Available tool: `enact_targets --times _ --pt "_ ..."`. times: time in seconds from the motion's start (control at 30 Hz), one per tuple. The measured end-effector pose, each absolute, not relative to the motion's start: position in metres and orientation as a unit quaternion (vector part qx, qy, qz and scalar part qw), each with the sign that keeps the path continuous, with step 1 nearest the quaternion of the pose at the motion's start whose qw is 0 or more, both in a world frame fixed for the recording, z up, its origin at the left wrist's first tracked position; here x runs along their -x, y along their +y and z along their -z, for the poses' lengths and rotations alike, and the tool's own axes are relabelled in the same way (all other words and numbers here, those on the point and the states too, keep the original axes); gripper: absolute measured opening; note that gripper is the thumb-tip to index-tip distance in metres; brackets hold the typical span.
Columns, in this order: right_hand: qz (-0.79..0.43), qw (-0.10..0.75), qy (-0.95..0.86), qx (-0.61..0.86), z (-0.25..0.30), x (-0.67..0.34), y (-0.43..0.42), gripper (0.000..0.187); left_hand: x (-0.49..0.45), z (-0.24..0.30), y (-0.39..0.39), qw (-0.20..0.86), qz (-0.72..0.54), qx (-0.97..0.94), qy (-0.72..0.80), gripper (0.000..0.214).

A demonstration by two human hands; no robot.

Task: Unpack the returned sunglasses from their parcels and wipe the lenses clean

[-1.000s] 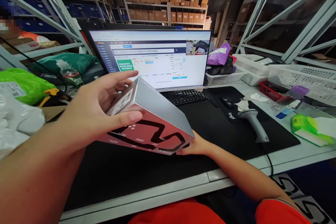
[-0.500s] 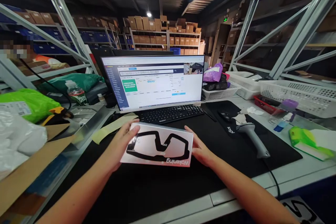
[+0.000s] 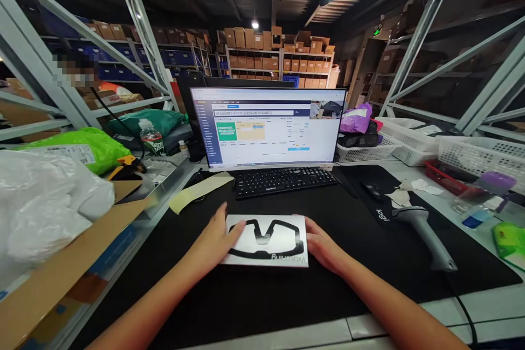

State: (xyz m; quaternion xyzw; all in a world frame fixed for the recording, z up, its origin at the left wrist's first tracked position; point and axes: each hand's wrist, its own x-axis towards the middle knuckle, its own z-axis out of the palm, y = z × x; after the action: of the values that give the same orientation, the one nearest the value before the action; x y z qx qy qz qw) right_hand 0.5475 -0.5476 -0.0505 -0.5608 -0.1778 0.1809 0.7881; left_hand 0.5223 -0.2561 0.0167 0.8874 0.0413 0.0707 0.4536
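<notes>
A flat white box (image 3: 281, 236) with a black eyeglass-like outline and the upside-down word "Wakening" lies low over the black desk mat (image 3: 254, 301). Whether it touches the mat I cannot tell. My left hand (image 3: 216, 236) grips its left end, thumb across the top face and the other fingers partly hidden. At the opposite end, my right hand (image 3: 324, 246) closes on the right edge, fingertips out of sight behind the box. Just beyond it are a black keyboard (image 3: 283, 181) and a lit monitor (image 3: 274, 131).
To the right lie a grey barcode scanner (image 3: 426, 235), a mouse (image 3: 372, 191) and white baskets (image 3: 369, 149). An open carton (image 3: 94, 251) with white plastic wrap (image 3: 49, 197) stands at left. Pale yellow paper (image 3: 200, 191) lies beside the keyboard. Another person is at far left.
The box has come down toward the mat and lies flatter. My left thumb has slid further onto its top face. The whole view has shifted, and an orange-tinted panel has appeared on the monitor.
</notes>
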Motion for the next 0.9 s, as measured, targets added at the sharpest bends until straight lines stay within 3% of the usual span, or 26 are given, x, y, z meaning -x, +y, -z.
enact_targets --times 0.07,0.17,0.27,0.37,0.43,0.53,0.6,0.9 --pt "-0.175 0.787 -0.184 0.562 0.053 -0.548 -0.545 0.067 -0.515 -0.028 -0.277 0.313 -0.147 -0.935 -0.076 0.102" --pt "-0.147 0.777 -0.182 0.585 0.061 -0.550 -0.543 0.077 -0.507 -0.047 -0.320 0.183 -0.055 -0.931 -0.311 0.124" --pt "-0.124 0.753 -0.200 0.614 0.066 -0.550 -0.545 0.094 -0.517 -0.059 -0.351 0.118 -0.011 -0.930 -0.349 0.125" --pt "-0.118 0.720 -0.236 0.642 0.062 -0.547 -0.550 0.107 -0.537 -0.065 -0.354 0.151 0.021 -0.925 -0.349 0.108" --pt "-0.057 0.672 -0.267 0.688 0.054 -0.544 -0.556 0.104 -0.546 -0.067 -0.344 0.190 0.027 -0.919 -0.346 0.100" --pt "0.100 0.516 -0.358 0.772 0.039 -0.538 -0.566 0.084 -0.549 -0.070 -0.325 0.241 0.024 -0.912 -0.332 0.100" --pt "0.144 0.421 -0.419 0.792 0.031 -0.534 -0.569 0.080 -0.548 -0.071 -0.317 0.262 0.027 -0.907 -0.328 0.106" --pt "0.140 0.289 -0.431 0.843 0.018 -0.516 -0.565 0.114 -0.550 -0.074 -0.319 0.263 0.054 -0.879 -0.394 0.103"
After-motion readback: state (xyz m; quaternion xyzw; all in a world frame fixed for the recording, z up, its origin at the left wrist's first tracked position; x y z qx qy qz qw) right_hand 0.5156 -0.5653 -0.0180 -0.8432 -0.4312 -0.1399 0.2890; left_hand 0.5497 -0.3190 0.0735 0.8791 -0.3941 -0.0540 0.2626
